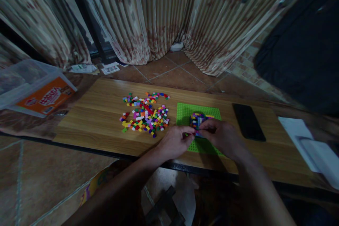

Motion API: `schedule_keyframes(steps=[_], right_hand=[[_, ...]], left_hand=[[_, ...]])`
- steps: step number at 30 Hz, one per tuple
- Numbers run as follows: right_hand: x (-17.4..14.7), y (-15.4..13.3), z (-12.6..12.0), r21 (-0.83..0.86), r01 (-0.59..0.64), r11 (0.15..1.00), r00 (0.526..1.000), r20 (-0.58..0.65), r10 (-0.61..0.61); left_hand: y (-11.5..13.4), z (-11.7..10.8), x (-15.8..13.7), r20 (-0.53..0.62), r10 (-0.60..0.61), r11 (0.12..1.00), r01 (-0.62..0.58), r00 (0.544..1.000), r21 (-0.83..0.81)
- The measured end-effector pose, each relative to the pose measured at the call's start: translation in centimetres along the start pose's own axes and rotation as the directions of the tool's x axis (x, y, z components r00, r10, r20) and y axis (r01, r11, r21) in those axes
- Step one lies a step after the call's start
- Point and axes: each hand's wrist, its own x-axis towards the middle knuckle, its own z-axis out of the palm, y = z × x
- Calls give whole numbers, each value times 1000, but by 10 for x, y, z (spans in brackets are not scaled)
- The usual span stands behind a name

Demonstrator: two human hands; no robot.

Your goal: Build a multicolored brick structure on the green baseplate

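While both hands met over the green baseplate (182, 113), a small build of multicoloured bricks (194, 120) stood on it near the middle, only partly covering the studs. What was done amounted to that compact patch, its near side hidden by the hands; bare studs showed to its left and behind it. The left hand (175, 142) and the right hand (225, 137) worked at its near edge, fingers drawn in narrow, though I could not tell whether either pinched a brick. Plenty seemed left to use: a wide scatter of loose bricks (159, 117) lay unjoined, as far as could be made out, on the wooden table (92, 113), left of the baseplate.
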Motion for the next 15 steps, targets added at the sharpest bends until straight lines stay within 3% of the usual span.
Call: schedule_keyframes(steps=[15], right_hand=[[7, -1, 2, -11, -67, 998, 997, -42, 67]], left_hand=[[1, 4, -2, 9, 8, 998, -9, 1000, 63]])
